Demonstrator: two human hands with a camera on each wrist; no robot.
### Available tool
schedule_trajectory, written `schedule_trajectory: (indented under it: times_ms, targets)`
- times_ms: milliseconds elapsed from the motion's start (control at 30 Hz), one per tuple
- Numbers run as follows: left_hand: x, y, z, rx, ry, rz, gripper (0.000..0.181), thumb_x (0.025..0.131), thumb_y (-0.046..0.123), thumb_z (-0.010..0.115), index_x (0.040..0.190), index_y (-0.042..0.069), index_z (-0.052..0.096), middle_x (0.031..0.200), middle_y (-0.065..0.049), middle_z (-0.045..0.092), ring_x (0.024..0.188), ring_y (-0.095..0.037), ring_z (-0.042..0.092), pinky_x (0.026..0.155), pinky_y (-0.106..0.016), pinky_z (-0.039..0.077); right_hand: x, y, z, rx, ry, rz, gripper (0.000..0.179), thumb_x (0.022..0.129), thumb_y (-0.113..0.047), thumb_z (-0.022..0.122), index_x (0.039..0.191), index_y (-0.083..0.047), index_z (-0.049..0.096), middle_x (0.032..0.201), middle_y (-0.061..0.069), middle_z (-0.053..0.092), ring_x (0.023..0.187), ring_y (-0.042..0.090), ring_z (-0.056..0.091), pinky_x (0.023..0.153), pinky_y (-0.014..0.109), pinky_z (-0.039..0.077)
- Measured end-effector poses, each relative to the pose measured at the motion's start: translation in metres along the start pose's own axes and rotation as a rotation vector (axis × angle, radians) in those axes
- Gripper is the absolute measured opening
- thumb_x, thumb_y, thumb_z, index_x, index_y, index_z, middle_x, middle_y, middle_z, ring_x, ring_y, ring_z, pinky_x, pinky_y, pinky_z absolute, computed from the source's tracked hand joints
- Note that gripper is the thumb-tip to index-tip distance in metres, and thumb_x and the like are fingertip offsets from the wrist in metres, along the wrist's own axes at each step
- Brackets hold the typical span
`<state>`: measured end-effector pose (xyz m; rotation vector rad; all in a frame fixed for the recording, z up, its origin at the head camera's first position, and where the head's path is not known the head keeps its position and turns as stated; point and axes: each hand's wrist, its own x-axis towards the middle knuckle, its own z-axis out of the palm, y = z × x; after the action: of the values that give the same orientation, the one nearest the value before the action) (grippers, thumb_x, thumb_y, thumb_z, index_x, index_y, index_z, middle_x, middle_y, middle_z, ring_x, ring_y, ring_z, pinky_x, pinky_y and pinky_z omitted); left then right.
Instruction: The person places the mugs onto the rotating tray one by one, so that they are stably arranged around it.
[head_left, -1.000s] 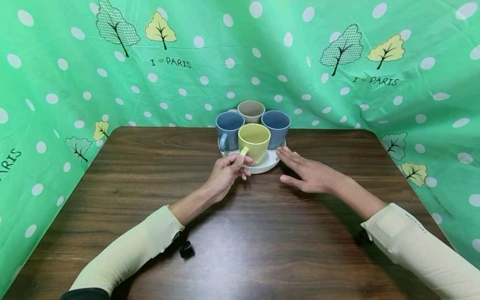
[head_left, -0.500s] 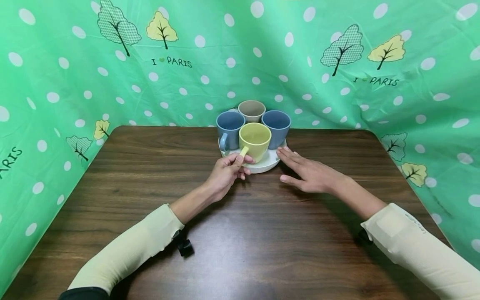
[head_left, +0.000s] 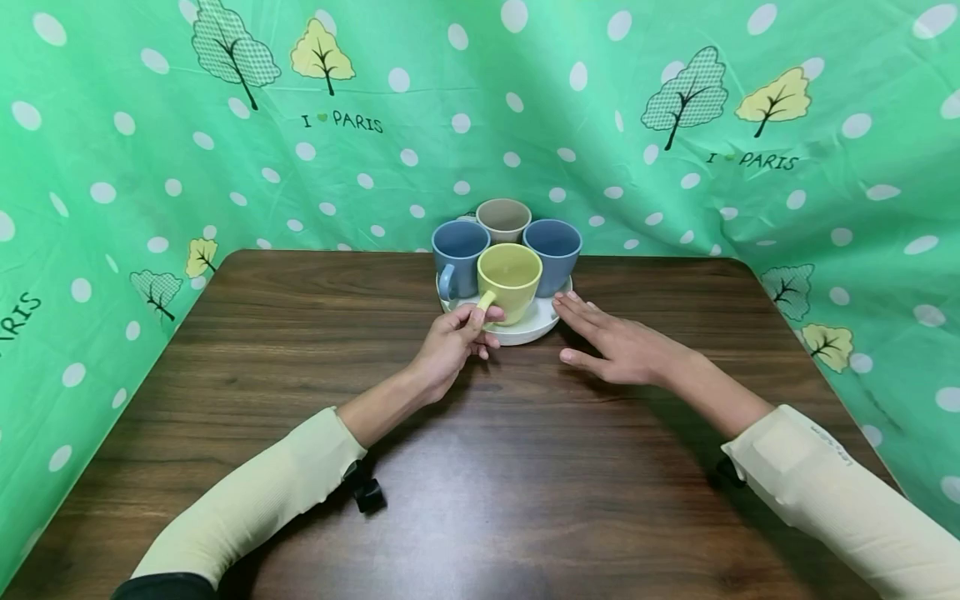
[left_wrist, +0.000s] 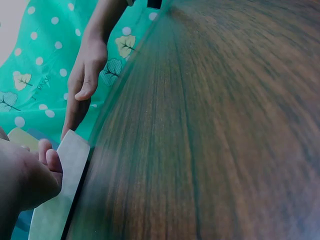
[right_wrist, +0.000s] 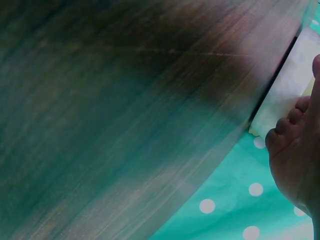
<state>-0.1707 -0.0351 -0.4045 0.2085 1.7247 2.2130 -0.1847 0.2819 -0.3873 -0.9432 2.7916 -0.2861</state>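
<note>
My left hand (head_left: 448, 348) pinches the handle of a yellow mug (head_left: 517, 287), which stands upright at the front of a round white plate (head_left: 528, 333). Behind it on the plate are a blue mug (head_left: 468, 271) with its handle toward me and a second blue mug (head_left: 558, 260) on the right. A beige mug (head_left: 504, 218) is at the back, its lower part hidden. My right hand (head_left: 626, 348) is held flat with straight fingers, the fingertips right at the plate's right rim. In the left wrist view, the plate's side (left_wrist: 65, 180) shows beyond the left hand's curled fingers (left_wrist: 52, 160).
A dark wooden table (head_left: 480, 483) lies under both arms. Close behind the mugs hangs a green curtain (head_left: 420, 150) with white dots and printed trees. A small black strap piece (head_left: 369, 496) hangs beneath the left sleeve (head_left: 262, 492).
Almost nothing differs. Both hands keep their places at the mug handle and the plate rim; the whole head view has shifted by a tiny amount.
</note>
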Motion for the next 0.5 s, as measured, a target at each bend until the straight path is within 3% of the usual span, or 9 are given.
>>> schedule_trajectory:
  times_ms: [100, 200, 367, 500]
  targets:
    - [-0.001, 0.001, -0.002, 0.022, 0.010, -0.005, 0.040, 0.123, 0.018, 0.043, 0.148, -0.007, 0.061, 0.153, -0.023, 0.066, 0.086, -0.006, 0.069, 0.075, -0.021, 0.053, 0.001, -0.001, -0.001, 0.001, -0.003, 0.004, 0.083, 0.119, -0.054, 0.053, 0.183, -0.016, 0.017, 0.192, 0.011, 0.012, 0.177, 0.040, 0.017, 0.140, 0.065, 0.030]
    - [-0.001, 0.001, -0.006, 0.025, 0.012, -0.008, 0.039, 0.123, 0.016, 0.042, 0.151, -0.006, 0.059, 0.156, -0.026, 0.063, 0.086, -0.006, 0.070, 0.075, -0.021, 0.053, 0.002, -0.002, -0.002, 0.002, -0.008, 0.014, 0.082, 0.119, -0.055, 0.050, 0.183, -0.016, 0.017, 0.192, 0.010, 0.011, 0.178, 0.039, 0.016, 0.140, 0.065, 0.030]
    - [-0.002, 0.000, -0.013, 0.008, 0.020, -0.002, 0.039, 0.123, 0.012, 0.042, 0.157, -0.004, 0.052, 0.135, -0.017, 0.062, 0.086, -0.008, 0.071, 0.075, -0.021, 0.054, 0.002, -0.003, -0.003, -0.008, 0.000, 0.025, 0.079, 0.120, -0.055, 0.049, 0.182, -0.016, 0.019, 0.192, 0.010, 0.013, 0.177, 0.040, 0.019, 0.138, 0.066, 0.033]
    - [-0.005, 0.002, -0.017, 0.017, 0.029, 0.015, 0.039, 0.122, 0.013, 0.043, 0.157, -0.002, 0.053, 0.124, -0.012, 0.060, 0.086, -0.010, 0.071, 0.074, -0.022, 0.055, 0.001, -0.004, -0.006, -0.047, 0.074, 0.021, 0.076, 0.119, -0.051, 0.053, 0.181, -0.015, 0.027, 0.188, 0.014, 0.027, 0.173, 0.042, 0.031, 0.134, 0.067, 0.040]
